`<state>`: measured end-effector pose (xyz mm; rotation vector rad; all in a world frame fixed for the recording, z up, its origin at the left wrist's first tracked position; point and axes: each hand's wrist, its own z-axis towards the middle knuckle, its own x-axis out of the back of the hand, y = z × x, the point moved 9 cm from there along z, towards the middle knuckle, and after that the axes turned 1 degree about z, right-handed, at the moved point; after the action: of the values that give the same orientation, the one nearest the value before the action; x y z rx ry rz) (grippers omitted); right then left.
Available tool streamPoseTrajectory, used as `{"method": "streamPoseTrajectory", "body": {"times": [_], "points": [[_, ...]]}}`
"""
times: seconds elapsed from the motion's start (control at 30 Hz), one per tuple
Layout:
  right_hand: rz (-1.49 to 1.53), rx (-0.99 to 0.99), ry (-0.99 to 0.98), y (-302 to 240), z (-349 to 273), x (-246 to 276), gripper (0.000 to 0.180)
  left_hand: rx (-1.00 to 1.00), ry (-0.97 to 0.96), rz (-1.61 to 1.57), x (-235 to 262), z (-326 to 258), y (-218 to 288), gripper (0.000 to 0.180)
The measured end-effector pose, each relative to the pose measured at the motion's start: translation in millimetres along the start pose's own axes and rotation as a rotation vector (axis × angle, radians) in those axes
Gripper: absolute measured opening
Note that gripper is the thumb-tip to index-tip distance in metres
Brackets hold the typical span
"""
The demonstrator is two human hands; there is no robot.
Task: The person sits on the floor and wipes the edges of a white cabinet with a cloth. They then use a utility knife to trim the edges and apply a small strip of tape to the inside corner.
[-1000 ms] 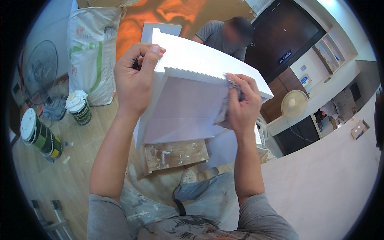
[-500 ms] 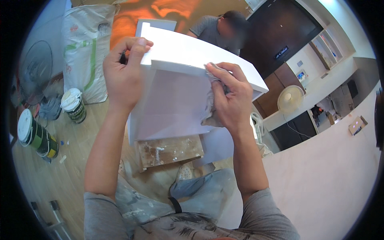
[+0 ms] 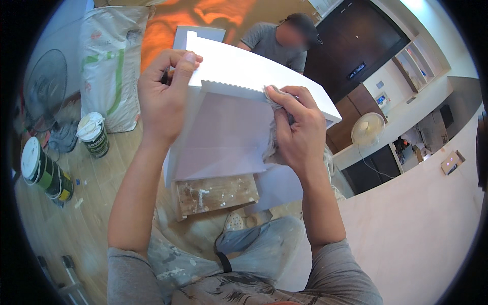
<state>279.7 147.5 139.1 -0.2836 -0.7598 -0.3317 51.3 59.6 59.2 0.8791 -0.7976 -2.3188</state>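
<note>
Head view: left hand (image 3: 165,99) closed on upper left corner of white panel (image 3: 229,122), held raised before chest. Right hand (image 3: 300,132) clenched around crumpled rag (image 3: 271,145), pressed against panel's right side.

Clearances and obstructions, overhead view

White panel piece (image 3: 239,76) fills frame centre, both hands on it; another person (image 3: 277,43) sits just beyond its far edge, closing the top centre. Left side: two paint cans (image 3: 93,134) (image 3: 43,170), a sack (image 3: 109,66) and a fan (image 3: 46,84) crowd the wooden floor (image 3: 101,203). Open floor lies lower left between the cans and the paint-spattered stool (image 3: 216,193). A pale wall (image 3: 422,234) bounds the right.
</note>
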Motion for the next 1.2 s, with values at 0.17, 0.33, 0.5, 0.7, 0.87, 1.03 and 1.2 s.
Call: {"method": "streamPoseTrajectory", "body": {"times": [0.17,0.33,0.5,0.7,0.87,1.03,1.2], "points": [[-0.162,-0.160,-0.042,17,-2,11,0.029,-0.014,-0.020,0.054,-4,-1,5,0.028],[-0.287,-0.183,-0.065,18,0,17,0.027,-0.045,-0.003,0.048,-5,-3,6,0.027],[-0.182,-0.046,-0.075,-21,10,-3,0.027,-0.039,0.027,0.041,-1,-4,1,0.026],[-0.294,-0.175,-0.135,24,2,17,0.027,-0.025,0.000,0.089,-4,-6,9,0.025],[-0.201,-0.071,-0.127,1,7,9,0.027,-0.045,0.025,0.073,0,-5,5,0.024],[-0.217,-0.143,-0.173,16,5,16,0.026,-0.026,-0.007,0.039,-3,-4,2,0.024],[-0.073,0.030,-0.134,-10,10,6,0.024,-0.068,0.019,0.020,-3,-3,6,0.024]]}}
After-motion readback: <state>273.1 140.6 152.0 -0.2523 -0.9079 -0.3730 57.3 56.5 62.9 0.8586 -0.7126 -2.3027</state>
